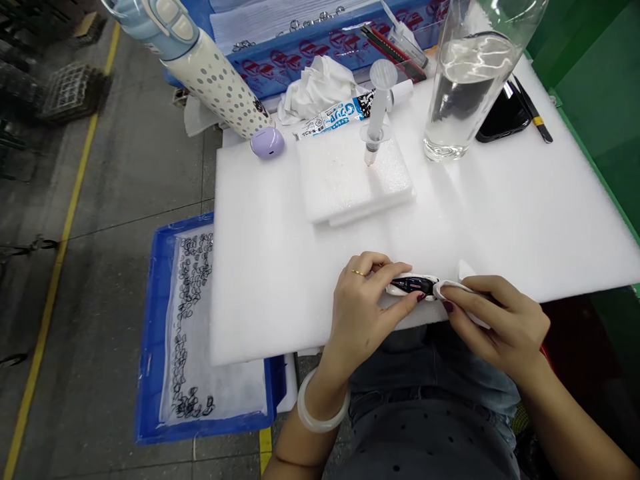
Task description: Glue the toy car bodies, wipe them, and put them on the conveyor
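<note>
My left hand [367, 307] is closed around a small white and black oblong part [411, 286] at the near edge of the white foam sheet [280, 267]. My right hand [493, 319] pinches a small white cloth [453, 288] against the right end of that part. Both hands rest just above my lap, fingertips nearly touching over the part. A ring is on my left hand and a white bangle on that wrist.
A foam block [345, 177] with an upright syringe [379, 113], a glue tube [335, 119], a lilac earbud case [267, 142], crumpled tissue [317, 87], a clear water bottle [467, 80] and a black phone [505, 117] sit farther back. A blue tray [155, 333] of small rings lies at the left.
</note>
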Demonstrator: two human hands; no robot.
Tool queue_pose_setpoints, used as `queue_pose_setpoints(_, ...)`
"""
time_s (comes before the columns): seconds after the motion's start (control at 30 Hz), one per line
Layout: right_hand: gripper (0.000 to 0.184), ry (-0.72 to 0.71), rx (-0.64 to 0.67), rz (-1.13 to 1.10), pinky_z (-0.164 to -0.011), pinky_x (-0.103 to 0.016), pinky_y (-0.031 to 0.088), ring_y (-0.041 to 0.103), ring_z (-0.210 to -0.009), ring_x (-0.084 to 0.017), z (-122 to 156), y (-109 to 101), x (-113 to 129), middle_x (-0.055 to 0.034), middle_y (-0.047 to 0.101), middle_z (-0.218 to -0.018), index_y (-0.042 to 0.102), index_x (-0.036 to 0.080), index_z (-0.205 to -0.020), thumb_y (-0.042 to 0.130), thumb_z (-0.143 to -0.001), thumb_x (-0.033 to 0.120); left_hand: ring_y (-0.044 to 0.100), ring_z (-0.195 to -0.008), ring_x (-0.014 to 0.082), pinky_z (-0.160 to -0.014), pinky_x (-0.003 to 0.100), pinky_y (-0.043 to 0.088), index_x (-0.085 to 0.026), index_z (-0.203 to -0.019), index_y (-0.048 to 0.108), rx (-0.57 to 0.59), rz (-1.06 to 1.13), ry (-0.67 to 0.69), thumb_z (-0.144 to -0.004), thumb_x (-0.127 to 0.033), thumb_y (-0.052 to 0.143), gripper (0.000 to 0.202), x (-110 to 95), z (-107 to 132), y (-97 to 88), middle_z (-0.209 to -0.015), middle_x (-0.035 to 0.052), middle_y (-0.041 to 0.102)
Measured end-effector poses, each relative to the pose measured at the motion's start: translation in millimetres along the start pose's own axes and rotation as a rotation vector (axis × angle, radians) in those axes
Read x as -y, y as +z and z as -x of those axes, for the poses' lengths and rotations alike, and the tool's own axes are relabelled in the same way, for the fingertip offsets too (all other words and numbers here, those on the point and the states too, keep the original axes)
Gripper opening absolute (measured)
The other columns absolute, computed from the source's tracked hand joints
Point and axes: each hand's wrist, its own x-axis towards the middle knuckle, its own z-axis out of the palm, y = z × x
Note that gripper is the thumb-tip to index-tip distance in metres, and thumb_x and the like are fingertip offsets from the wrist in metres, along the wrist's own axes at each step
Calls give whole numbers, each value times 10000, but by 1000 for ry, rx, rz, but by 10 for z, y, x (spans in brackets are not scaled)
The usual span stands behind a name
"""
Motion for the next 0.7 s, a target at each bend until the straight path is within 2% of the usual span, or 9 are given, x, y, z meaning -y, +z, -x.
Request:
queue_pose_setpoints(0.47,312,4,17,-37,-498,-223,489,619,-617,-103,-28,2,5,-28,660,-869,661,230,-1077,660,-824,48,595,-913,223,-818,401,500,-222,-1008,709,-16,-26,3,-822,-310,760,213,-9,-15,28,-945,38,608)
queue_pose_setpoints(0.6,312,-7,11,-2,-511,-236,489,623,-632,-116,-3,9,13,-36,661,-854,660,214,-1086,671,-821,51,575,-942,233,-829,407,496,-208,-1090,694,47,-20,17,-840,-318,754,279,24,1,-9,-1009,57,607)
queue_pose_setpoints(0.7,270,-86,24,79,-545,-249,496,625,-648,-123,-16,53,41,-40,673,-868,670,212,-1081,681,-838,96,562,-975,235,-864,417,494,-209,-1170,665,101,0,42,-870,-294,723,316,53,13,-47,-1070,66,597)
